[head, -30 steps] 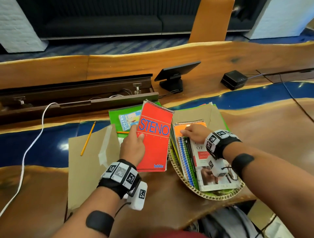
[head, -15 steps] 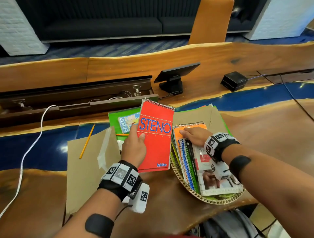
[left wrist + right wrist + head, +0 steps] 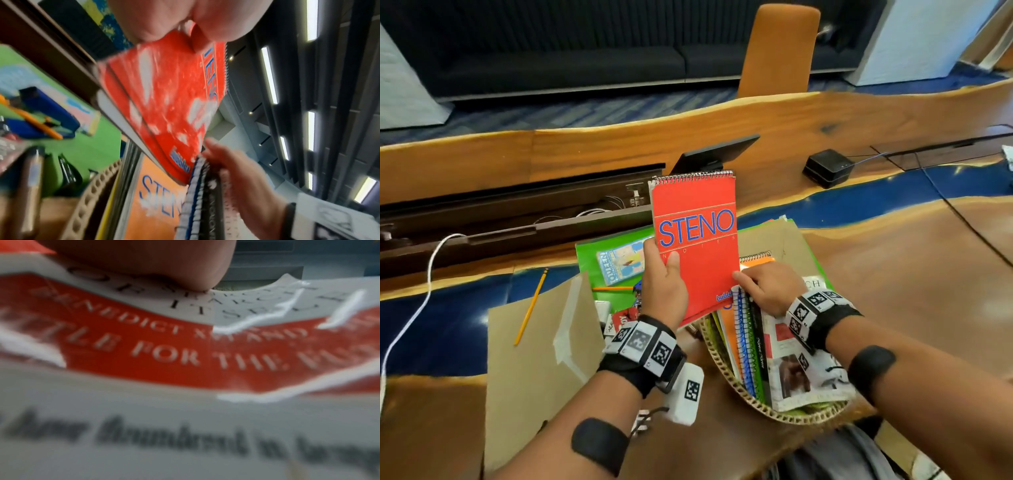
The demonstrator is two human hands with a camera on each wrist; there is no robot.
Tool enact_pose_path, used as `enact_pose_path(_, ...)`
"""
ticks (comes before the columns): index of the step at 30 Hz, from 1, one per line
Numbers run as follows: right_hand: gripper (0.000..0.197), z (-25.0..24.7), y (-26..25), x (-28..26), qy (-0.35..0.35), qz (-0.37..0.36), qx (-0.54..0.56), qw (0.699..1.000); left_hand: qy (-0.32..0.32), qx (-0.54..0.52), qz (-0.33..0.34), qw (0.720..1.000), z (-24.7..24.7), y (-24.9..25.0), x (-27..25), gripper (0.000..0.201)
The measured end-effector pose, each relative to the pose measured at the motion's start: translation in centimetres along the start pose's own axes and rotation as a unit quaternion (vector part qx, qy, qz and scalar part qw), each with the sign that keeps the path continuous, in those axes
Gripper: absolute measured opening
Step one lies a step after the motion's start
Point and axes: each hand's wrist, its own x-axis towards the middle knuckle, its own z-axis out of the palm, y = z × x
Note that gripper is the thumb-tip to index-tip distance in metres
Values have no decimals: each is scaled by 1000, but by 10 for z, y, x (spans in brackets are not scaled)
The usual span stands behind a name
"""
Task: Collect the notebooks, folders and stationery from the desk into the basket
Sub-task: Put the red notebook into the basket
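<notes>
The red STENO notebook (image 3: 695,246) (spiral-topped) stands upright, corner inside basket (image 3: 791,418).
</notes>
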Motion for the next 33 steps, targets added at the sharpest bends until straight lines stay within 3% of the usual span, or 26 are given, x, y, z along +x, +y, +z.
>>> enact_pose_path(6,51,-10,3,-16,57,-15,11,998,3,-13,-60,998,35,-17,5,20)
enact_pose_path(11,48,-16,3,-23,89,-23,19,996,30,-14,-65,997,39,-13,18,24)
enact_pose_path(16,46,-18,0,-26,108,-36,10,993,11,-5,-63,998,52,-14,20,23)
enact_pose_path(19,48,-19,0,-26,110,-35,1,993,-47,3,-71,996,63,-23,5,23)
enact_pose_path(21,46,-21,-1,-28,110,-39,9,993,-127,32,-68,989,71,-38,-10,25)
enact_pose_path(25,50,-25,-3,-29,105,-36,13,994,-259,132,-122,949,82,-75,-25,30)
enact_pose_path(28,52,-23,-2,-28,101,-30,7,994,-297,161,-136,931,80,-91,-25,35)
enact_pose_path(33,50,-26,-5,-22,91,-33,-9,995,-309,206,-106,922,66,-59,-28,32)
